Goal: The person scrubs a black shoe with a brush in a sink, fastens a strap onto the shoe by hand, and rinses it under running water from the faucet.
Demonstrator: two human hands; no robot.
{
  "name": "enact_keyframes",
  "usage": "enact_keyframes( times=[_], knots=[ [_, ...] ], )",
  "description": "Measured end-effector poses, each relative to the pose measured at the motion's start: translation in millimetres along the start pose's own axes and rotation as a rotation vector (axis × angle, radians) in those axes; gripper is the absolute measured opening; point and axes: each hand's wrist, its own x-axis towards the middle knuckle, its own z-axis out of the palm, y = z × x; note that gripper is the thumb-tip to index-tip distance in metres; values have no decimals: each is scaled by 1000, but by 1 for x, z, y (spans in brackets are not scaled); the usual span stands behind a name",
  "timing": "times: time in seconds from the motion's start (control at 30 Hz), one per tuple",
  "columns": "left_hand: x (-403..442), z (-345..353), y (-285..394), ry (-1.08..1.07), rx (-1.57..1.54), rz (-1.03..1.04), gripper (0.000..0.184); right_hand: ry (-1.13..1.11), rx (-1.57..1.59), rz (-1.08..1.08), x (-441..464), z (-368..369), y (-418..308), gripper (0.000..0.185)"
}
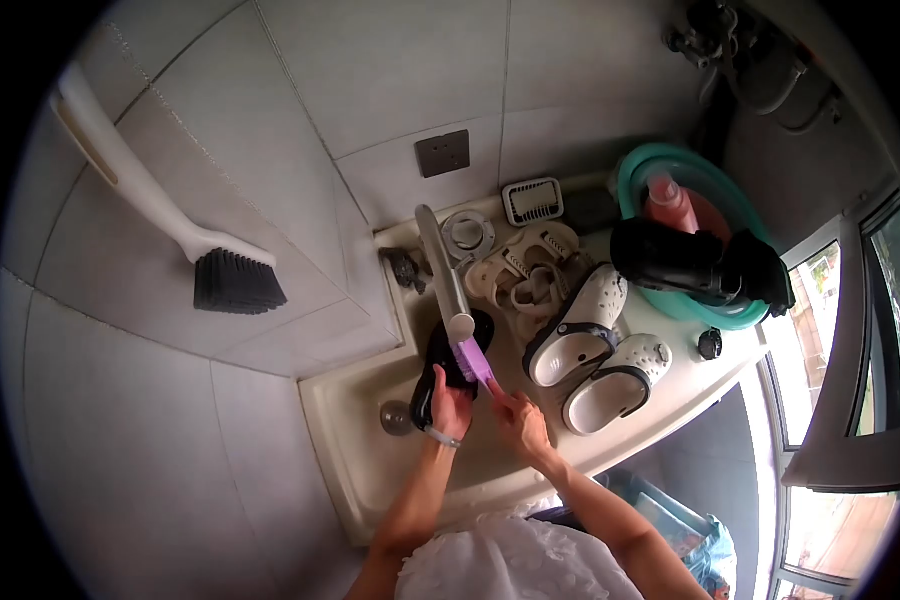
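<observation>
My left hand (pixel 451 408), with a band at the wrist, grips a black shoe (pixel 433 372) over the sink (pixel 348 478). Part of the shoe is hidden behind the faucet and that hand, so its exact kind is unclear. Closed round the handle of a purple scrub brush (pixel 472 362) is my right hand (pixel 523 424). The bristles rest against or just over the shoe, right under the end of the metal faucet (pixel 444 272). I cannot make out any running water.
White clogs (pixel 598 400) and beige sandals (pixel 545 245) sit on the counter to the right. Behind them, a green basin (pixel 635 165) holds a pink bottle (pixel 670 205), with black shoes (pixel 665 262) across its rim. A long-handled brush (pixel 235 270) hangs at left. A soap dish (pixel 533 201) stands by the wall.
</observation>
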Motion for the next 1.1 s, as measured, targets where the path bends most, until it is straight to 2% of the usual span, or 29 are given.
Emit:
enact_keyframes(
  times=[0.17, 0.23, 0.3, 0.37, 0.43, 0.5, 0.57, 0.63, 0.77, 0.8, 0.83, 0.9, 0.93, 0.97, 1.03, 1.1],
  knots=[
    [3, -11, -1, 66, -75, 29, 62, -35, 11, 55, -31, -19, -19, 39],
    [-2, -11, 7, 24, -61, -147, 66, -11, -7, -56, -46, -16, -19, 45],
    [-8, -4, -2, 107, 64, -95, 59, 5, -27, -102, -43, -12, -15, 48],
    [-10, 1, -19, 99, 134, 13, 56, 34, -53, -23, -21, -13, -13, 47],
    [-13, -2, -16, 114, 122, -11, 45, 31, -5, -60, -26, -15, -16, 48],
    [-13, 6, -15, 152, 205, 69, 47, 13, 12, -110, -39, -15, -15, 48],
    [-11, 0, -13, 133, 273, -2, 52, 16, 28, -147, -53, -12, -13, 49],
    [-9, 2, -26, 226, 339, 58, 53, 43, 15, -153, -45, -10, -7, 50],
    [-29, 26, -32, 172, 707, 117, 57, 60, -12, 27, -5, -11, 2, 45],
    [-26, 24, -34, 216, 752, 177, 56, 102, 4, -49, -2, -7, 7, 43],
    [-22, 18, -29, 181, 545, 127, 56, 142, 21, -122, -3, -5, 11, 42],
    [-20, 22, -8, 72, 78, 25, 64, 83, 73, 3, -11, -9, 12, 41],
    [-23, 23, -1, 17, 124, 24, 73, 44, 69, 1, -16, -12, 9, 42],
    [-14, 10, -4, 101, 150, 39, 68, 8, 64, -4, -22, -15, 5, 43],
    [14, -42, -18, 130, 153, -51, 59, -37, 136, -92, -42, -13, -5, 45],
    [10, -38, -18, 166, 131, -99, 54, -48, 180, -32, -46, -11, -7, 46]
  ],
)
